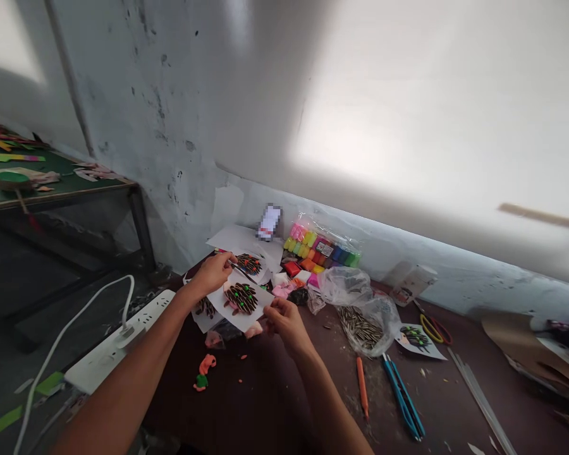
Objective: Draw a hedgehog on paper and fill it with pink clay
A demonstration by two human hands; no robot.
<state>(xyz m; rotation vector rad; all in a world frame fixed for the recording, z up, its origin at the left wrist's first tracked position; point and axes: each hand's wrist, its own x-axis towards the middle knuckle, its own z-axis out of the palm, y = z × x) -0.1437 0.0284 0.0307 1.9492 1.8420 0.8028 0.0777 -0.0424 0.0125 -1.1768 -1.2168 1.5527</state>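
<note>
My right hand [287, 321] pinches the right edge of a white paper card [227, 309]. On the card is a hedgehog figure [241, 298] with dark, seed-like spines and small green dots. My left hand [213, 275] is closed at the card's upper left, around a thin dark tool [244, 273] slanting over the top edge; its exact kind is unclear. Behind lies another hedgehog picture with orange dots [249, 263]. A third picture [205, 308] is partly covered by the held card. Orange clay [207, 363] and green clay [200, 382] lie nearer me.
Coloured clay packs [322, 248] and a phone [270, 222] are by the wall. A plastic bag of seed-like pieces [363, 328] lies right, near an orange pen [362, 388], a blue-handled tool [404, 398], scissors [435, 328] and another hedgehog card [420, 341]. A power strip [118, 341] is left.
</note>
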